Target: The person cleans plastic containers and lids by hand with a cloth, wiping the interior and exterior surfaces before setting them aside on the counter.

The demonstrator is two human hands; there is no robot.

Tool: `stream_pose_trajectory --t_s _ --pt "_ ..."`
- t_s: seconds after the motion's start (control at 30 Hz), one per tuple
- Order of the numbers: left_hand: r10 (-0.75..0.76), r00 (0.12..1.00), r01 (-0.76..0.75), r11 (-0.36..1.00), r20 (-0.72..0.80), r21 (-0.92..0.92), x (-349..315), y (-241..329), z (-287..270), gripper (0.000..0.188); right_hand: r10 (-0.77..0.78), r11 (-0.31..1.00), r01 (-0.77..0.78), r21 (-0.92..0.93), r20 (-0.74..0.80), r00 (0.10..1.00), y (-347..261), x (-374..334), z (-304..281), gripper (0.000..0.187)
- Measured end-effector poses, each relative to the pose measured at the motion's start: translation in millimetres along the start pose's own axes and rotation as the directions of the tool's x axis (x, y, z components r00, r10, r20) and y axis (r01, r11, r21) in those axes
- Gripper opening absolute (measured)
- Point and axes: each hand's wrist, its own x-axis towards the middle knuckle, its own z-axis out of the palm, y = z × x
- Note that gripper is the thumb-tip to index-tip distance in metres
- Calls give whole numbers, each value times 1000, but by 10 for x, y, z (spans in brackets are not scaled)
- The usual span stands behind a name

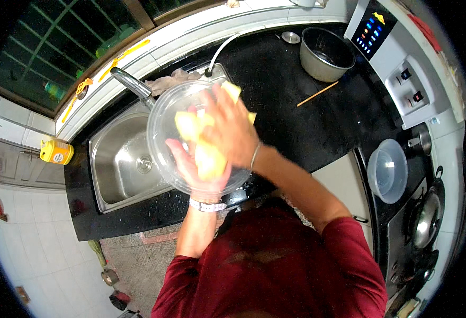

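A round clear plastic bowl or lid [161, 130] is held up beside the sink's right edge; which of the two it is I cannot tell. My left hand [196, 169] supports it, partly seen through the clear plastic, with a pale wristband below. My right hand [230, 130], blurred by motion, presses a yellow cloth [211, 159] against the plastic. Folds of the cloth stick out past the fingers on both sides. A thin band circles my right wrist.
Left lies a steel sink [98, 175] with a curved faucet [130, 82]. A grey cloth [172, 80] is behind it. Farther right are a pot [323, 66], a chopstick-like stick [317, 94], a translucent bowl [387, 170] and a lidded pan [429, 220]. A yellow jug [56, 152] stands far left.
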Motion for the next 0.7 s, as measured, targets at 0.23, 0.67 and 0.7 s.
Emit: stream_pose_trajectory --t_s 0.23,0.67,0.7 --pt "-53 995 5 862 80 506 -42 -58 -197 77 -151 959 127 253 81 985 -570 250 -85 71" --pt "224 974 -142 626 -3 767 -78 -8 106 71 -128 952 68 298 187 974 -785 -137 -178 78" --pt "231 973 -135 636 -21 760 -114 -97 39 69 -144 956 94 279 165 976 -676 -8 -135 79"
